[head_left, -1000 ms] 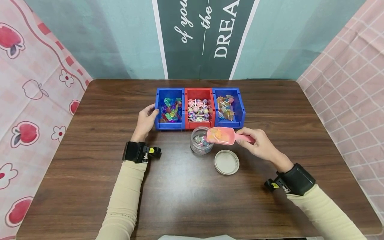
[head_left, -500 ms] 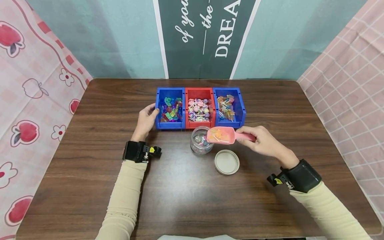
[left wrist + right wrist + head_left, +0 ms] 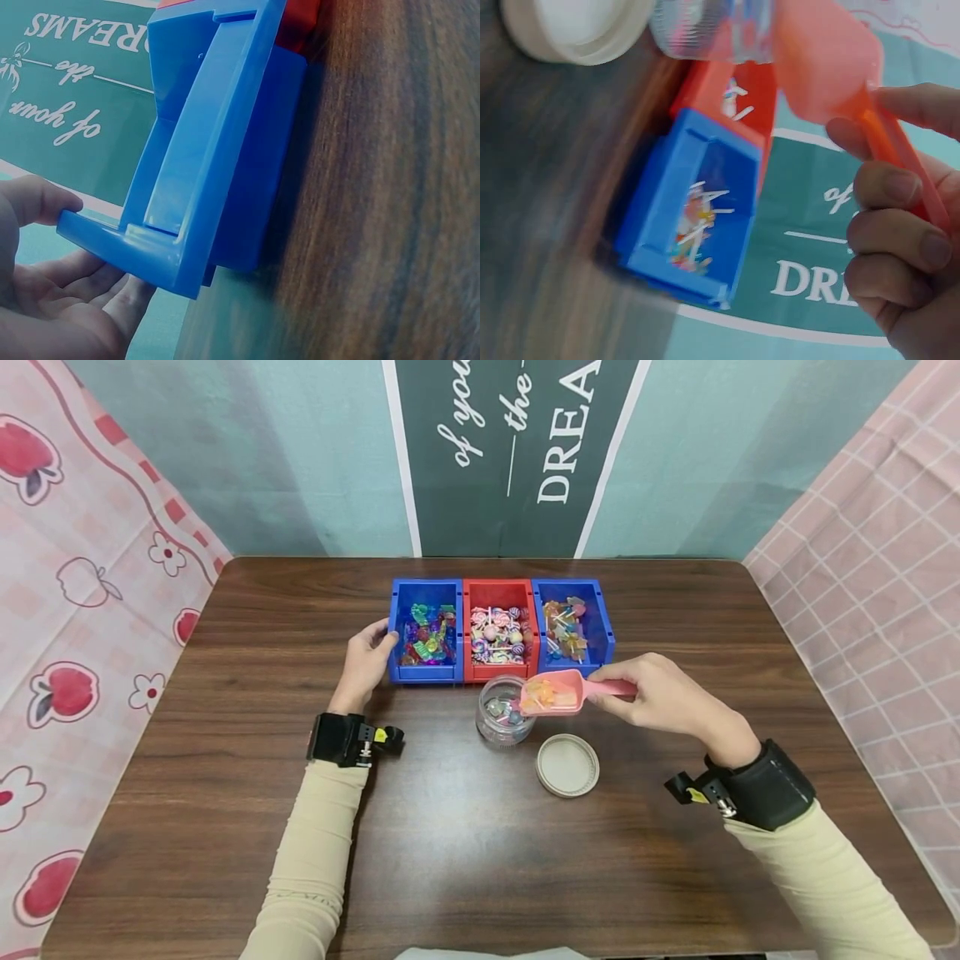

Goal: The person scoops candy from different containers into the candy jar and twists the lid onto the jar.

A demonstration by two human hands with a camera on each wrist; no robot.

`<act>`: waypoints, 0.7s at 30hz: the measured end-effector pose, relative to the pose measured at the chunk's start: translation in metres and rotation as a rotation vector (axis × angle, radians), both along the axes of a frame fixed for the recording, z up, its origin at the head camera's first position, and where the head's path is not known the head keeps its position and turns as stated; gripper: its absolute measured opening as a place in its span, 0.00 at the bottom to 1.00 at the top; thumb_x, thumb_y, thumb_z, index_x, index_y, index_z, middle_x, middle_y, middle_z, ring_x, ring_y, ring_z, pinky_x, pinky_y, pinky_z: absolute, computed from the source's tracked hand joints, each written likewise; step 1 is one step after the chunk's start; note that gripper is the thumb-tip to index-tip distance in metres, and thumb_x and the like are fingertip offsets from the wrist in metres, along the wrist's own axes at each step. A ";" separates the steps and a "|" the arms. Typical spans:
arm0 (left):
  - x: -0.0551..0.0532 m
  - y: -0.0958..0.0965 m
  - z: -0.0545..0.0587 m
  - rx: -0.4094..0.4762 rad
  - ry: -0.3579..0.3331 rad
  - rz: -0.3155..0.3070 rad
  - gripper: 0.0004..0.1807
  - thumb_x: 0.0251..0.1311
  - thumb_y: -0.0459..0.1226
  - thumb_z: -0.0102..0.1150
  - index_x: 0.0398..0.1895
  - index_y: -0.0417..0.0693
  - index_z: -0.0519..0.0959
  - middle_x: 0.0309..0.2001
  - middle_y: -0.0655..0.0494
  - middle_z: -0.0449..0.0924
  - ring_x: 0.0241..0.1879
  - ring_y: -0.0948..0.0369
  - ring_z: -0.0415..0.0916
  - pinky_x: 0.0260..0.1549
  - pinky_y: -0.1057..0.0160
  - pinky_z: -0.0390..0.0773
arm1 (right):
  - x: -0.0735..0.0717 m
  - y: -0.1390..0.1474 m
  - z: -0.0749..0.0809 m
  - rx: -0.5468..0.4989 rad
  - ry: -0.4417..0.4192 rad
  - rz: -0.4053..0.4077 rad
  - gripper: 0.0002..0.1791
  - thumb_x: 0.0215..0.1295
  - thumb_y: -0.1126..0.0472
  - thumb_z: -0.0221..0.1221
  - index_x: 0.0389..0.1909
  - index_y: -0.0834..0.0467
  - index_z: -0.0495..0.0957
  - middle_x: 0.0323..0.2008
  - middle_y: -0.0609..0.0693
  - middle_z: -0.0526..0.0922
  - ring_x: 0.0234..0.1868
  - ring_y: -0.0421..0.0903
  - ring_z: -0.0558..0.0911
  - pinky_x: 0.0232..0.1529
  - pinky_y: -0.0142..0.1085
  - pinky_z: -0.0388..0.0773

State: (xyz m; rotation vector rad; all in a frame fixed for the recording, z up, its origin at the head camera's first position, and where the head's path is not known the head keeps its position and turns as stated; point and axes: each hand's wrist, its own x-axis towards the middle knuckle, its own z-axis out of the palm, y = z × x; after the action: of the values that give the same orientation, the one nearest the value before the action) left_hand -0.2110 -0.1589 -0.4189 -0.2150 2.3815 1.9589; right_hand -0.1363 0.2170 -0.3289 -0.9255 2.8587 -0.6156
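My right hand (image 3: 663, 695) grips the handle of a pink scoop (image 3: 570, 683), fingers curled round it in the right wrist view. Orange and yellow candy-like pieces lie in the scoop, whose front edge overlaps the rim of a clear jar (image 3: 489, 727). Some small pieces show inside the jar. At the far left, my left hand (image 3: 365, 662) holds the side wall of a blue bin (image 3: 425, 674), thumb at its top edge and fingers along the outside. That bin contains colourful translucent pieces. In the left wrist view its blue front (image 3: 199, 127) hides the contents.
A red bin (image 3: 498, 673) with small lollipop-like pieces stands between the left bin and another blue bin (image 3: 600, 647), which holds more stick pieces. A round pale lid (image 3: 567, 766) lies on the brown table (image 3: 450, 860), right of the jar. Printed cloths hang around the table.
My right hand and wrist have shifted up and right, and the scoop has tilted a little, handle higher. The left hand stays on the blue bin.
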 end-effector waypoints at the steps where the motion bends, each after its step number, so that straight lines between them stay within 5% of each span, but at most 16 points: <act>1: 0.000 0.000 0.000 0.000 0.000 0.001 0.24 0.71 0.35 0.44 0.67 0.34 0.64 0.64 0.36 0.71 0.62 0.49 0.70 0.67 0.52 0.69 | 0.000 -0.002 0.003 0.013 0.007 0.007 0.09 0.59 0.55 0.65 0.38 0.55 0.86 0.13 0.37 0.58 0.15 0.30 0.56 0.18 0.25 0.52; 8: 0.001 0.000 0.002 -0.015 -0.005 0.002 0.24 0.72 0.36 0.44 0.68 0.35 0.64 0.65 0.38 0.70 0.62 0.50 0.69 0.68 0.53 0.69 | 0.000 -0.010 0.015 0.039 0.037 0.039 0.11 0.58 0.56 0.66 0.40 0.55 0.87 0.12 0.38 0.59 0.15 0.30 0.54 0.19 0.25 0.50; 21: 0.002 0.000 0.002 -0.021 -0.020 0.003 0.25 0.72 0.37 0.44 0.69 0.36 0.63 0.65 0.38 0.70 0.63 0.50 0.69 0.68 0.53 0.69 | 0.000 -0.011 0.013 0.033 -0.002 0.038 0.10 0.59 0.57 0.65 0.40 0.55 0.86 0.12 0.39 0.61 0.15 0.30 0.55 0.19 0.25 0.51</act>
State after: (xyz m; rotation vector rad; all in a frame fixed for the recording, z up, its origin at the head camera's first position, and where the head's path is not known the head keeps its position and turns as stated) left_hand -0.2091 -0.1584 -0.4170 -0.2377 2.3916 1.9244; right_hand -0.1360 0.2060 -0.3155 -0.9718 2.8335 -0.5636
